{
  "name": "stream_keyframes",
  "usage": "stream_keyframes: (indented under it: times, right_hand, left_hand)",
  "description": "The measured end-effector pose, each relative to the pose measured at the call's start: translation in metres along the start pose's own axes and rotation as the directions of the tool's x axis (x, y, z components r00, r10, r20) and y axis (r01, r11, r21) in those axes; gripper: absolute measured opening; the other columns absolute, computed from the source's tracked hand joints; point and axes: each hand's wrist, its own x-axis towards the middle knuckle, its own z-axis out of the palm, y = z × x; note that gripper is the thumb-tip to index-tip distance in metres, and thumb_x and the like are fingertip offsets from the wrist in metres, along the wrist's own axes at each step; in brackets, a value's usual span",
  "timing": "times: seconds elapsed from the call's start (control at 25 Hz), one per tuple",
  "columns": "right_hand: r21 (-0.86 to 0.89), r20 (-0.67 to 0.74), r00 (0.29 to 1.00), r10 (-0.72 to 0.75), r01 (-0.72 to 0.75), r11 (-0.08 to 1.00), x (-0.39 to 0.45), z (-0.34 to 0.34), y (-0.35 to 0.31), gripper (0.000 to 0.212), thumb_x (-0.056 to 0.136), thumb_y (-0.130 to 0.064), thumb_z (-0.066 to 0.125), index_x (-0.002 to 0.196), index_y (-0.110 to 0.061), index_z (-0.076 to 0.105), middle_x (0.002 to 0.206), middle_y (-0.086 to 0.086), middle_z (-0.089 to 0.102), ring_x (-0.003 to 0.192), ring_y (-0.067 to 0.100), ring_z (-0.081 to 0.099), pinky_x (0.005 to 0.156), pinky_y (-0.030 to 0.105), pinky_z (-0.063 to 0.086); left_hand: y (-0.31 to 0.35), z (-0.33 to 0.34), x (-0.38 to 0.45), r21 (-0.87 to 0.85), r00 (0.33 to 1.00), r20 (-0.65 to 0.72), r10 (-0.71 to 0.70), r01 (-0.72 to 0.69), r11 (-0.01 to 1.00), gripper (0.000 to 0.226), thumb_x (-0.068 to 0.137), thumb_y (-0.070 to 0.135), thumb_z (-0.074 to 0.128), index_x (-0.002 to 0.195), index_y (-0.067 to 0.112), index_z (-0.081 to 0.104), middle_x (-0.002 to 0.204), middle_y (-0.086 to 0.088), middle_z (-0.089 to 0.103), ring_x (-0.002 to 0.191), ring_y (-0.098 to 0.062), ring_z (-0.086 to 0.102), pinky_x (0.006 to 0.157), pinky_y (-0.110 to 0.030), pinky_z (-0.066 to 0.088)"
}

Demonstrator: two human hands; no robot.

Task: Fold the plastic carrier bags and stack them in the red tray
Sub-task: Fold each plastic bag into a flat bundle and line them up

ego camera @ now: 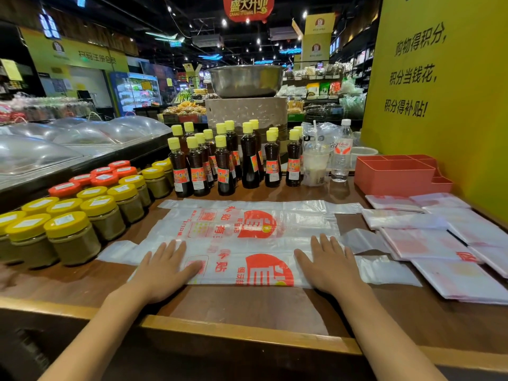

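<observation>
A translucent white plastic carrier bag with red print (242, 259) lies flat on the brown wooden surface (247, 306), folded lengthwise, handles trailing out both ends. Folded white bags (428, 243) lie spread to its right. Behind them stands the red compartmented plastic tray (393, 174), upright.

– Around the flat white plastic carrier bag with red print (247, 237), where can we pass?
– Bare wooden counter (247, 306) lies nearer us. Yellow-lidded jars (71, 237) block its left, dark yellow-capped bottles (225, 166) stand behind it, folded bags (439, 243) crowd its right.
</observation>
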Motion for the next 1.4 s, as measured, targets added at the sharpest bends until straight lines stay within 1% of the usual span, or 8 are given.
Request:
stream_keyframes:
  times: [0.12, 0.36, 0.52, 0.6, 0.68, 0.8, 1.16, 1.4]
  right_hand:
    - [0.017, -0.027, 0.996, 0.089, -0.089, 0.996, 0.005, -0.002, 0.006, 0.078, 0.100, -0.066, 0.011, 0.162, -0.019, 0.003, 0.169, 0.007, -0.004, 0.155, 0.025, -0.006, 0.124, 0.047, -0.004]
    - [0.075, -0.161, 0.974, 0.160, -0.149, 0.986, 0.007, -0.005, 0.012, 0.078, 0.101, -0.062, 0.022, 0.159, -0.012, 0.015, 0.168, 0.011, 0.011, 0.154, 0.027, 0.006, 0.125, 0.047, 0.006]
    - [0.225, -0.365, 0.906, -0.213, 0.308, 0.925, -0.005, -0.019, -0.004, 0.061, 0.094, -0.055, 0.056, 0.147, -0.027, 0.045, 0.155, -0.005, 0.040, 0.145, 0.017, 0.033, 0.119, 0.036, 0.024]
    - [0.324, -0.206, 0.893, -0.400, 0.447, 0.833, -0.021, -0.021, -0.019, 0.056, 0.087, -0.061, 0.064, 0.137, -0.038, 0.054, 0.141, -0.020, 0.049, 0.133, 0.004, 0.043, 0.110, 0.028, 0.033]
    - [0.296, 0.006, 0.872, -0.489, 0.466, 0.834, -0.028, -0.018, -0.026, 0.066, 0.081, -0.069, 0.067, 0.138, -0.042, 0.052, 0.138, -0.028, 0.045, 0.127, -0.002, 0.042, 0.109, 0.026, 0.034]
    - [0.314, 0.043, 0.876, -0.480, 0.445, 0.839, -0.028, -0.019, -0.023, 0.071, 0.079, -0.067, 0.071, 0.143, -0.042, 0.049, 0.145, -0.028, 0.044, 0.128, -0.002, 0.042, 0.105, 0.021, 0.031]
    - [-0.095, -0.098, 0.806, -0.584, 0.576, 0.812, -0.041, -0.023, -0.042, 0.049, 0.101, -0.050, 0.043, 0.145, -0.032, 0.050, 0.143, -0.014, 0.056, 0.127, 0.010, 0.052, 0.106, 0.027, 0.040]
    - [-0.052, -0.092, 0.824, -0.559, 0.557, 0.829, -0.038, -0.021, -0.035, 0.055, 0.094, -0.068, 0.036, 0.137, -0.037, 0.052, 0.131, -0.019, 0.060, 0.115, 0.006, 0.057, 0.089, 0.020, 0.042]
  left_hand:
    - [-0.012, 0.003, -0.002, -0.039, 0.999, -0.015, -0.039, 0.038, 0.999, 0.126, 0.059, 0.099, -0.006, 0.160, 0.024, -0.003, 0.167, -0.003, -0.007, 0.154, -0.021, -0.005, 0.124, -0.046, -0.001]
    - [-0.009, 0.002, -0.002, -0.069, 0.989, -0.124, -0.080, 0.072, 0.995, 0.094, 0.089, 0.079, 0.025, 0.160, 0.020, 0.007, 0.168, -0.001, 0.001, 0.154, -0.019, 0.000, 0.123, -0.050, -0.003]
    - [-0.006, 0.002, -0.009, -0.126, 0.943, -0.295, 0.153, -0.197, 0.972, 0.076, 0.091, 0.062, 0.038, 0.157, 0.029, 0.022, 0.166, 0.006, 0.013, 0.153, -0.014, 0.008, 0.124, -0.042, 0.007]
    - [0.000, 0.000, -0.015, -0.213, 0.905, -0.319, 0.282, -0.359, 0.909, 0.063, 0.091, 0.060, 0.046, 0.149, 0.039, 0.036, 0.160, 0.014, 0.029, 0.149, -0.010, 0.024, 0.122, -0.037, 0.022]
    - [0.002, -0.001, -0.020, -0.249, 0.919, -0.229, 0.320, -0.373, 0.894, 0.065, 0.088, 0.069, 0.054, 0.146, 0.041, 0.041, 0.154, 0.020, 0.037, 0.142, -0.005, 0.033, 0.118, -0.033, 0.030]
    - [0.004, -0.003, -0.023, -0.213, 0.927, -0.174, 0.332, -0.365, 0.906, 0.084, 0.076, 0.084, 0.055, 0.147, 0.041, 0.041, 0.155, 0.020, 0.036, 0.141, -0.004, 0.033, 0.118, -0.032, 0.029]
    - [0.012, -0.022, -0.030, -0.078, 0.935, -0.073, 0.348, -0.353, 0.932, 0.085, 0.079, 0.083, 0.049, 0.151, 0.039, 0.035, 0.158, 0.016, 0.034, 0.143, -0.010, 0.033, 0.117, -0.033, 0.027]
    - [0.024, -0.036, -0.028, 0.060, 0.923, -0.030, 0.383, -0.381, 0.923, 0.053, 0.100, 0.048, 0.046, 0.149, 0.030, 0.040, 0.153, 0.007, 0.045, 0.138, -0.013, 0.042, 0.116, -0.032, 0.031]
